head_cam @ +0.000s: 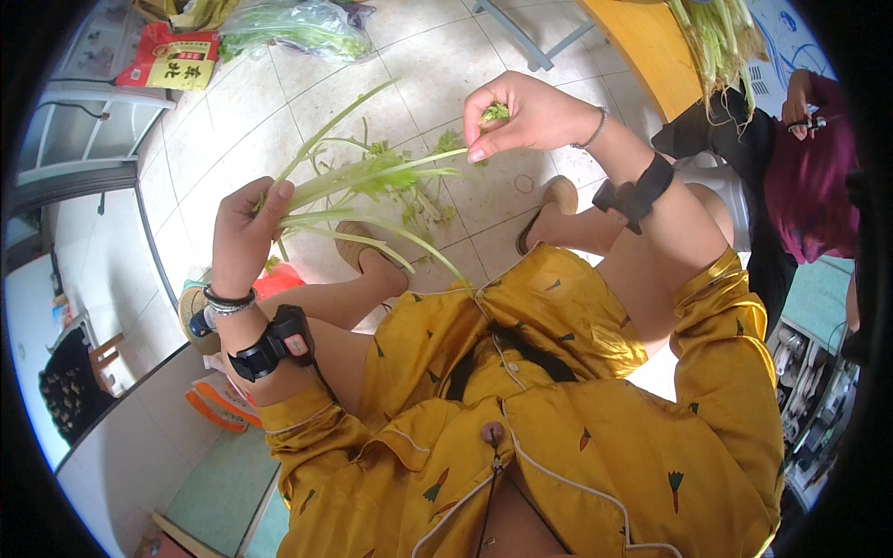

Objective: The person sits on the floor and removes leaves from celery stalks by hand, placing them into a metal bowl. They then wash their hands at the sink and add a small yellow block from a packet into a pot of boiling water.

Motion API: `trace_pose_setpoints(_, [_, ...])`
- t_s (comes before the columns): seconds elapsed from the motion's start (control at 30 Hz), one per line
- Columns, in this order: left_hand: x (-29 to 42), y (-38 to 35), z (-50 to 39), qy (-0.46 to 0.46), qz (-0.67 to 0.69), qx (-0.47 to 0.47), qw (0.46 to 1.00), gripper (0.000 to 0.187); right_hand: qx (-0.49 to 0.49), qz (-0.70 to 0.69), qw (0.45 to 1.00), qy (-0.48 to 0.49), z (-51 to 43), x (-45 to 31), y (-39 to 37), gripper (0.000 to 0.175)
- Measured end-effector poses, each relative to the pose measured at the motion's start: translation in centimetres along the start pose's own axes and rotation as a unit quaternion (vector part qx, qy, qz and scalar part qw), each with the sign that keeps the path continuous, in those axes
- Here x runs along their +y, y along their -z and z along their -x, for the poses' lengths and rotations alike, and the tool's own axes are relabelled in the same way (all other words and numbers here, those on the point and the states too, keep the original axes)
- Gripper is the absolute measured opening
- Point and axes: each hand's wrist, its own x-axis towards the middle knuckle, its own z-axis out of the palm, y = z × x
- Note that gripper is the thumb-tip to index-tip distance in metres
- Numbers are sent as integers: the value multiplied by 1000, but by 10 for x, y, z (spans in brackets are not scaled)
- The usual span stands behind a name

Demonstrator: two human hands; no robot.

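Note:
A small bunch of thin celery stalks (328, 190) is gripped near one end by my left hand (244, 227), and its stalks fan out to the right. My right hand (520, 115) pinches the end of one pale stalk between thumb and forefinger. A crumpled green celery leaf (495, 113) shows inside its curled fingers. Below the hands, torn celery leaves and thin stems (422, 209) lie in a loose heap on the tiled floor, partly hidden by the bunch. Two long stalks bend down toward the mustard-coloured shorts on my lap.
At the upper left are a clear plastic bag of greens (300, 31) and a red and yellow printed bag (171, 57). More celery with roots (718, 52) overhangs a yellow tabletop (642, 49). At right, another person (806, 174) holds scissors (809, 124).

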Motion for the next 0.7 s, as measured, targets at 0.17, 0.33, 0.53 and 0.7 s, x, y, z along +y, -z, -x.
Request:
trace_pose_setpoints(0.17, [-11, 2, -3, -26, -48, -13, 998, 35, -38, 21, 999, 20, 4, -1, -6, 13])
trace_pose_setpoints(0.33, [-16, 1, 0, -49, -48, -20, 997, 32, -40, -16, 997, 57, 9, -2, -5, 15])
trace_pose_setpoints(0.53, [-24, 14, -2, -36, -115, 13, 993, 34, 1, -69, 993, 94, 22, -4, 18, 17])
trace_pose_setpoints(0.7, [-28, 27, 6, -8, 15, 89, 996, 34, 140, -165, 974, 60, 37, -6, 33, 20])
